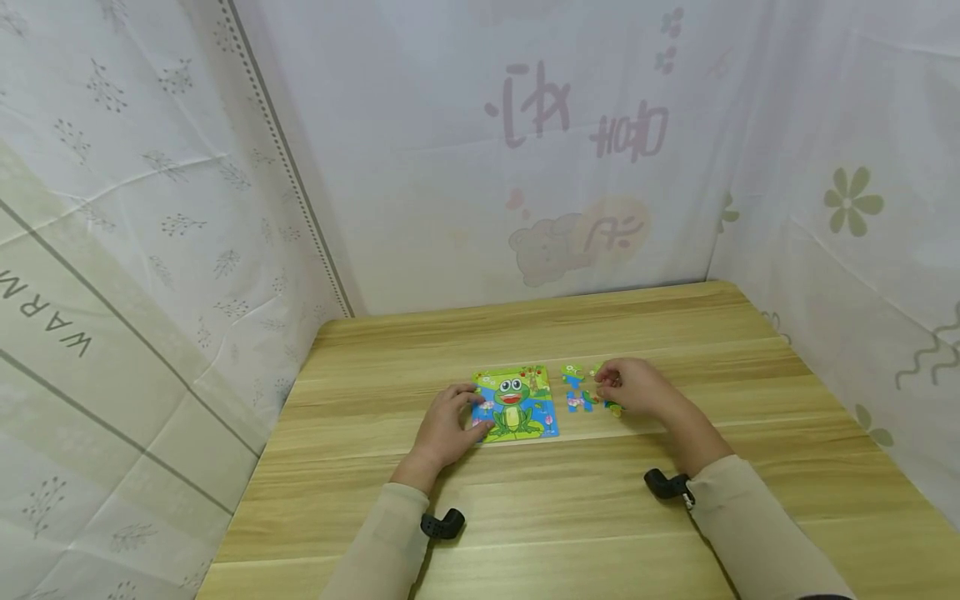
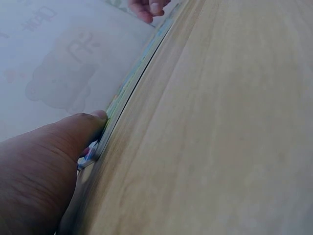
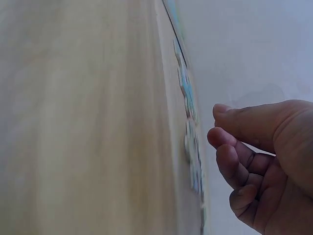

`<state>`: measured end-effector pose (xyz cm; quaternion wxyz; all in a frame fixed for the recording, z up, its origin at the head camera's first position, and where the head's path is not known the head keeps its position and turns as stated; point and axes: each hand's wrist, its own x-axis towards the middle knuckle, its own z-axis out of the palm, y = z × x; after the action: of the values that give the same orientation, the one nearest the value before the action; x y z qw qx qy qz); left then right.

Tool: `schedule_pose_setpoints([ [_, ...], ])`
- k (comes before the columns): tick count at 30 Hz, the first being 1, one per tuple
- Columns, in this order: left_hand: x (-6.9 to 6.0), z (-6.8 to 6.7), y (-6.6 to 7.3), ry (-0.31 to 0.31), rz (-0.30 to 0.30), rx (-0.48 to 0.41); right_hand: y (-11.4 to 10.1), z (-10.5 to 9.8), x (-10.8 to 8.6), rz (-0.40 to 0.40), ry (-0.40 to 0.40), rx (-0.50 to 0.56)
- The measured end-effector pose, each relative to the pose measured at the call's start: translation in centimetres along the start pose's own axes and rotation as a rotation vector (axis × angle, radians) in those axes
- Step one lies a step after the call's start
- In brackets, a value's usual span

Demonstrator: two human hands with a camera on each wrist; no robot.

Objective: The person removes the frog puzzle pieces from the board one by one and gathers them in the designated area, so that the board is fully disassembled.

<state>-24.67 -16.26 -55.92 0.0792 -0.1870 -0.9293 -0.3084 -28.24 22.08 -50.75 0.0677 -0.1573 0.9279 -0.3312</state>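
Observation:
A frog picture puzzle lies flat on the table. My left hand rests at its left side, fingers on the upper left edge and thumb on the lower edge; the left wrist view shows the thumb against the puzzle's edge. Loose pieces lie to the right of the puzzle. Over the rightmost ones hangs my right hand, fingers loosely bent, hiding part of them. In the right wrist view, the right hand is above the loose pieces, with no piece visible between thumb and fingers.
The wooden table extends in front of the puzzle and to both sides. A pale printed curtain stands behind the back edge, with more cloth at left and right. Each wrist wears a black device, the left one and the right one.

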Motion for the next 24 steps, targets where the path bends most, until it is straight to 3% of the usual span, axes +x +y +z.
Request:
schedule_pose_setpoints([
  [17,0.1,-0.1,0.2,0.005,0.008,0.001,-4.1,2.9,2.8,-0.050,-0.110,0.013],
  [24,0.0,0.0,0.1,0.000,-0.008,0.002,-5.5,4.3,3.3,-0.077,-0.105,-0.023],
])
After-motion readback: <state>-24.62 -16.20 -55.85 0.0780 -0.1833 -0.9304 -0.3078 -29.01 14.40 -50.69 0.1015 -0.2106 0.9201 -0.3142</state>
